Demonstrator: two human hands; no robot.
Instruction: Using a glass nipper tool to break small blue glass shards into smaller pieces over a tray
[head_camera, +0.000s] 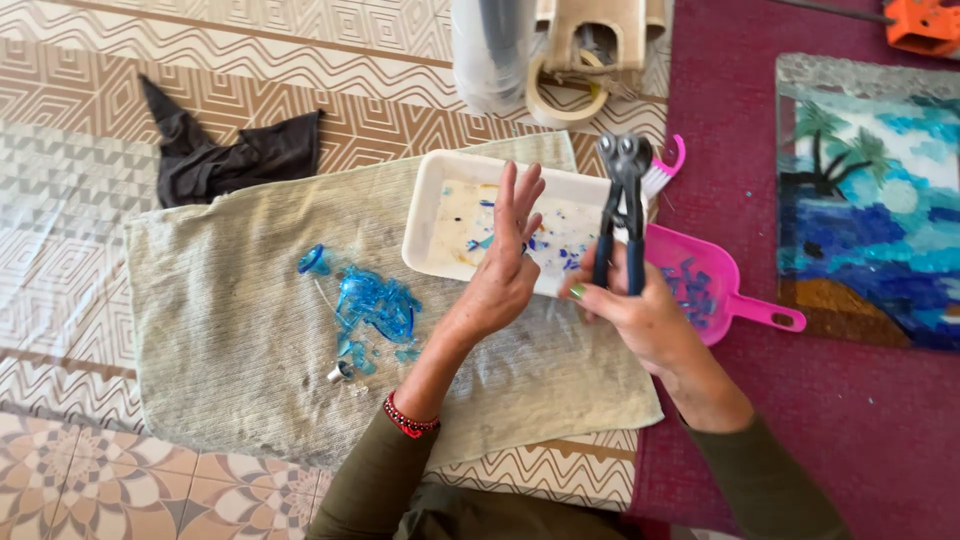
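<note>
Left of both hands, blue glass shards (372, 308) lie on a beige towel (220, 350). The left hand (505, 265) is spread flat, fingers apart, over the near rim of a white tray (432, 205). Just right of it, the right hand (640, 315) is clamped on upright nippers (622, 205). Beyond it sits a pink dustpan (715, 290).

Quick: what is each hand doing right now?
Left hand: open, fingers spread over the white tray, holding nothing.
Right hand: closed on nippers.
</note>
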